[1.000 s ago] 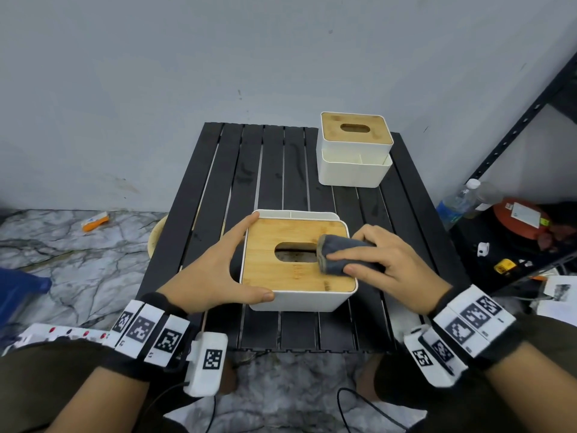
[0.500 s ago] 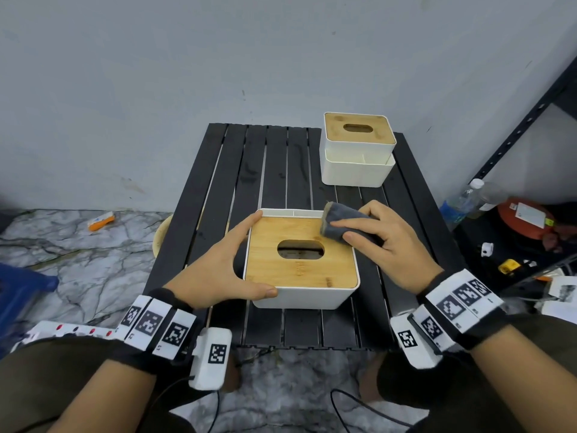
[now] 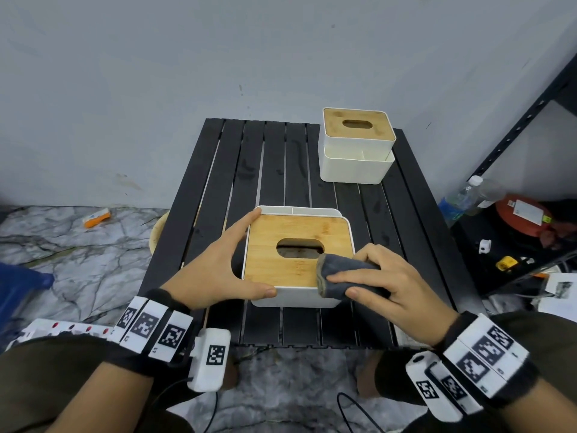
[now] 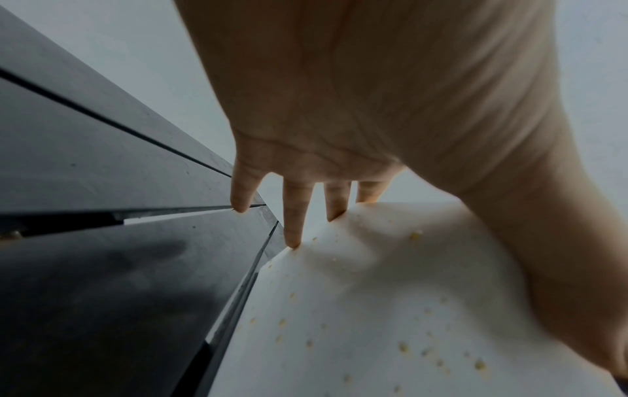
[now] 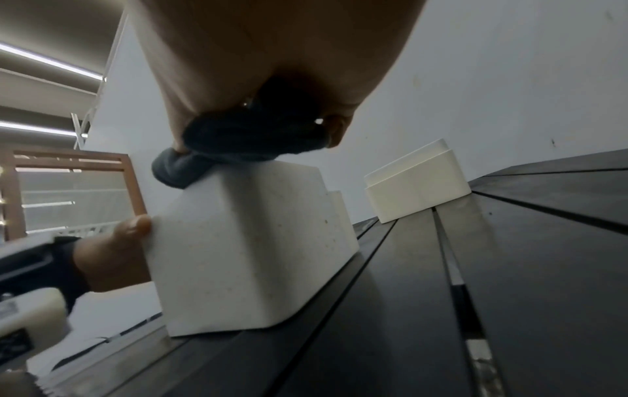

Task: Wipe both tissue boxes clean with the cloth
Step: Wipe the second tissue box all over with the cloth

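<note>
The near tissue box [image 3: 296, 254] is white with a bamboo lid and an oval slot, and stands at the middle of the black slatted table [image 3: 281, 170]. My right hand [image 3: 374, 282] grips a folded dark grey cloth [image 3: 340, 276] and presses it on the lid's near right corner. My left hand [image 3: 218, 270] braces the box's left side with straight fingers, thumb on the front face. In the left wrist view the fingers [image 4: 295, 215] lie against the speckled white wall [image 4: 374, 309]. The right wrist view shows the cloth [image 5: 238, 145] atop the box [image 5: 244, 255]. A second box [image 3: 357, 145] stands at the far right.
A black metal shelf [image 3: 515, 126] stands to the right, with a plastic bottle [image 3: 462, 198] and a red object [image 3: 521, 214] at its foot. A beige bowl [image 3: 159, 228] sits under the table's left edge. An orange item [image 3: 96, 217] and a power strip [image 3: 56, 328] lie on the floor.
My right hand has drawn the cloth from the lid's far right corner back toward me to the near right corner. The left hand and the box have stayed put.
</note>
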